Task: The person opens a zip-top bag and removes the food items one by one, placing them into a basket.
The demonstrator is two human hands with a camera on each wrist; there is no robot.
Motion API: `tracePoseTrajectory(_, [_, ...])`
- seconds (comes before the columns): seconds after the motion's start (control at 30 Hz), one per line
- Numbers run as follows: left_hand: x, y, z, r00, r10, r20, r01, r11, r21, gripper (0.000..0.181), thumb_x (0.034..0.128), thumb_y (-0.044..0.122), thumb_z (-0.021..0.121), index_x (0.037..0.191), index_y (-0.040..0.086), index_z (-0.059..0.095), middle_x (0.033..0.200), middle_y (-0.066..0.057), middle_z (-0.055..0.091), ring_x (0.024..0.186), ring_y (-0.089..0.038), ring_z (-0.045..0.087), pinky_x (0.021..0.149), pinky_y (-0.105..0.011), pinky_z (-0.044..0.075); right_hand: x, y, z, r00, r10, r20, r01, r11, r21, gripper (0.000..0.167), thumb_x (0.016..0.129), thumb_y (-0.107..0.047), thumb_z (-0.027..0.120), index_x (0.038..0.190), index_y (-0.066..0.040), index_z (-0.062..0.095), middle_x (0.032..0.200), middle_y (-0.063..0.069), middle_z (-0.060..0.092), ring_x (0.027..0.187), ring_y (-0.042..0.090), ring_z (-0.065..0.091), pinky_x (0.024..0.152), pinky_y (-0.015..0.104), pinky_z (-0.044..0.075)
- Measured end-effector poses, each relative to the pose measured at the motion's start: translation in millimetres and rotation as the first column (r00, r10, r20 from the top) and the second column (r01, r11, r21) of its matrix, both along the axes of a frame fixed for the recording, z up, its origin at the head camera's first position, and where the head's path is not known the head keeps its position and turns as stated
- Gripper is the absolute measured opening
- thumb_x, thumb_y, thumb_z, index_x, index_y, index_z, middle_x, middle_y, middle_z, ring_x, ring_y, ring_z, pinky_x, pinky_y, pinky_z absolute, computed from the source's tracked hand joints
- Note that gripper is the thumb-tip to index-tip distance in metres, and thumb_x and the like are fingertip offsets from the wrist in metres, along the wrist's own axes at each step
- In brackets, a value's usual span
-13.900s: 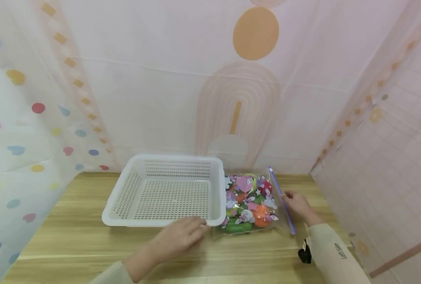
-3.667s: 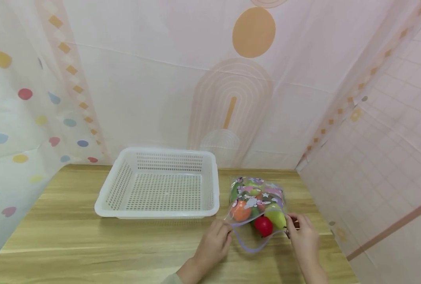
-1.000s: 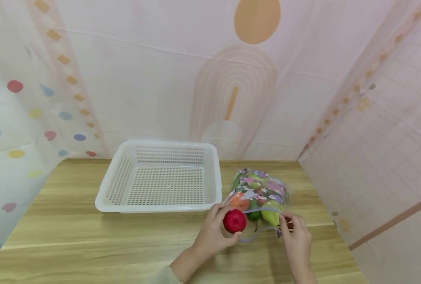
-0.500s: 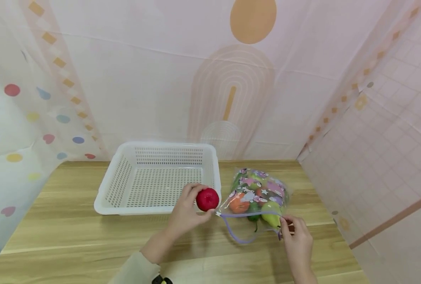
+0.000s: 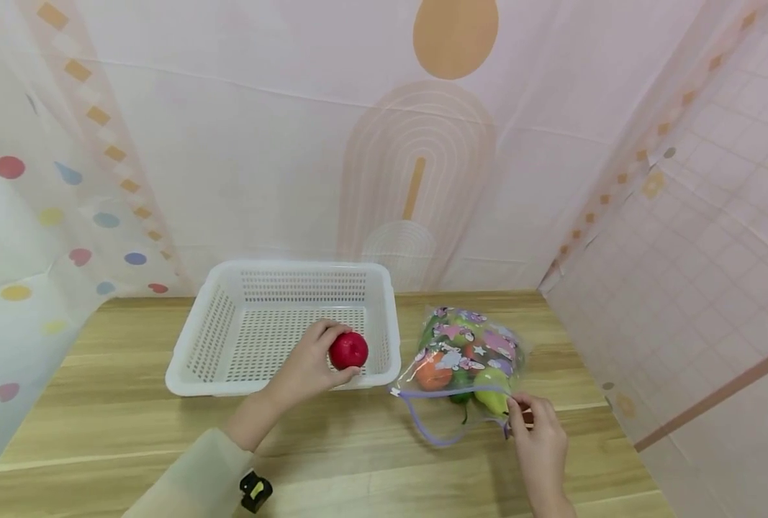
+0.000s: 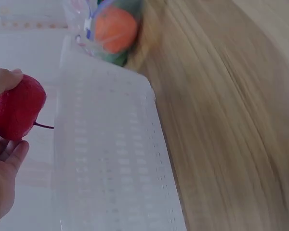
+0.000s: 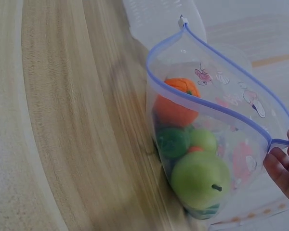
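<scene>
My left hand (image 5: 302, 370) holds a red apple (image 5: 348, 350) between thumb and fingers, over the near right part of a white slotted basket (image 5: 192, 352). A thin dark stem shows on the apple (image 6: 19, 108) in the left wrist view, where only part of the hand is seen. My right hand (image 5: 540, 442) pinches the right corner of a clear printed zip bag (image 5: 487, 342) by its purple-edged mouth, which gapes toward me. Inside lie an orange fruit (image 7: 177, 103), a green pear-like fruit (image 7: 200, 179) and other green pieces, partly hidden by the print.
Basket and bag stand side by side on a wood-grain table (image 5: 358, 460), with a narrow gap between them. A patterned cloth (image 5: 280, 158) hangs behind the table and along both sides. A small black device (image 5: 255, 491) shows beside the left sleeve.
The red apple was in the bag's mouth; my left hand let go of the bag edge, took the apple and carried it left over the basket. My right hand keeps its hold on the bag.
</scene>
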State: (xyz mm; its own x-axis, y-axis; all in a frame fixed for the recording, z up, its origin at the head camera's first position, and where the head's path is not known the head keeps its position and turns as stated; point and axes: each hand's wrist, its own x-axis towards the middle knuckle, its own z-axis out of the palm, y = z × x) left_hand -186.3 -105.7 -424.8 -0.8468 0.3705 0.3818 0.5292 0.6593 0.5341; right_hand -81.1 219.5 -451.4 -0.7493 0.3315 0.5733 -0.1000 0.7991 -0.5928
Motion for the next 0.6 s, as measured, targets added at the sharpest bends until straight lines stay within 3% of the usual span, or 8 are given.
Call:
tracePoseTrajectory(0.1, [-7.1, -7.1, -1.1, 0.999, 0.017, 0.046, -0.014, 0.999, -0.051, 0.060, 0.0670, 0.024, 0.083, 0.116, 0.001, 0.058, 0.115, -0.015, 0.051, 0.103, -0.031, 0.053, 0.077, -0.042, 0.054, 0.4, -0.4, -0.9, 1.000, -0.002, 0.003, 0.002, 1.000, -0.005, 0.011, 0.076, 0.002, 0.073, 0.083, -0.001, 0.065, 0.078, 0.006, 0.061, 0.061, 0.008, 0.057, 0.049, 0.008, 0.044])
tracePoseTrajectory(0.3, [-21.7, -21.3, -4.3, 0.996, 0.040, 0.075, -0.028, 0.989, -0.146, 0.059, 0.0680, 0.025, 0.081, 0.115, -0.002, 0.057, 0.113, -0.017, 0.052, 0.101, -0.033, 0.054, 0.075, -0.045, 0.054, -0.4, 0.5, -2.3, 1.000, 0.001, 0.009, -0.001, 1.000, 0.006, 0.010, 0.077, 0.001, 0.073, 0.084, -0.002, 0.066, 0.078, 0.005, 0.061, 0.061, 0.009, 0.057, 0.052, 0.006, 0.044])
tracePoseTrajectory(0.43, [-29.0, -29.8, -5.9, 0.994, 0.029, 0.105, -0.008, 0.981, -0.194, 0.058, 0.0677, 0.025, 0.081, 0.113, -0.003, 0.058, 0.109, -0.018, 0.053, 0.097, -0.033, 0.055, 0.075, -0.045, 0.054, -1.1, 1.7, -2.9, 1.000, 0.007, 0.012, -0.007, 1.000, 0.026, 0.010, 0.077, 0.000, 0.073, 0.084, -0.002, 0.065, 0.078, 0.005, 0.061, 0.061, 0.015, 0.059, 0.052, 0.005, 0.043])
tracePoseTrajectory(0.6, [-35.2, -39.8, -9.3, 0.983, 0.024, 0.182, 0.026, 0.963, -0.267, 0.059, 0.0682, 0.025, 0.082, 0.113, -0.005, 0.057, 0.105, -0.017, 0.052, 0.095, -0.033, 0.054, 0.074, -0.044, 0.054, -1.5, 3.2, -4.4, 1.000, 0.011, 0.002, -0.011, 0.999, 0.031, 0.012, 0.076, 0.002, 0.073, 0.083, -0.003, 0.065, 0.078, 0.004, 0.060, 0.061, 0.012, 0.058, 0.052, 0.007, 0.044])
